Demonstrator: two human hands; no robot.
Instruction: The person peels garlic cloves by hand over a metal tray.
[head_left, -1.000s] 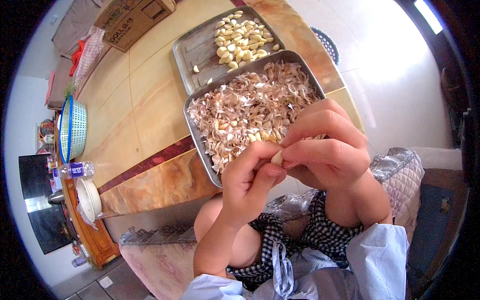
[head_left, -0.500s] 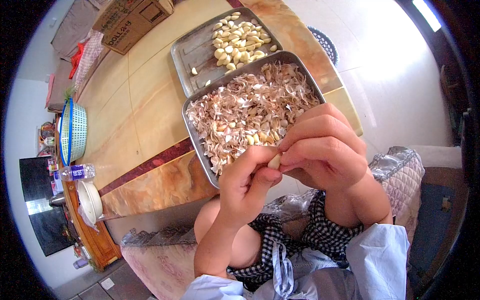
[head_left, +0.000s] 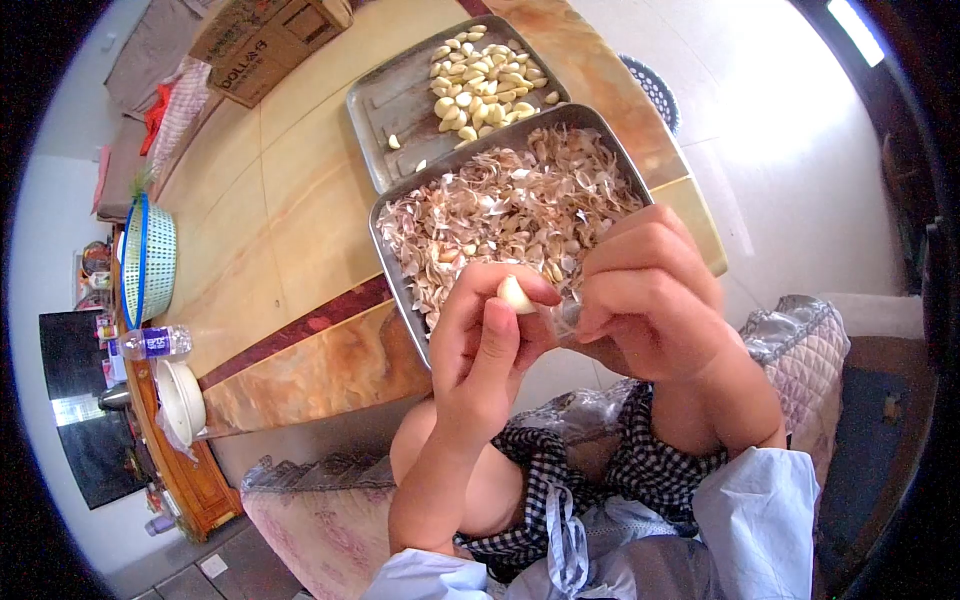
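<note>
Between the thumb and index finger of my left hand (head_left: 485, 345) is a pale, peeled garlic clove (head_left: 514, 294). My right hand (head_left: 655, 300), a little to the right, has its thumb and fingers pinched on a thin, translucent piece of garlic skin (head_left: 568, 318). Both hands are over the near edge of a metal tray heaped with papery garlic skins (head_left: 500, 205), which my fingers partly hide. Just beyond, a second metal tray (head_left: 385, 105) has many peeled garlic cloves (head_left: 485, 80) gathered on its right side, with a couple lying apart.
The trays rest on a marble-patterned table (head_left: 310, 220). A cardboard box (head_left: 265, 50) stands at the far left. Along the left are a blue-rimmed basket (head_left: 150, 262), a plastic bottle (head_left: 155, 343) and a white container (head_left: 180, 400). A dark basket (head_left: 650, 90) sits beyond the right edge.
My hands have moved apart slightly. The clove, earlier pinched between both hands, has shifted left with my left hand, and a bit of skin shows at my right fingertips.
</note>
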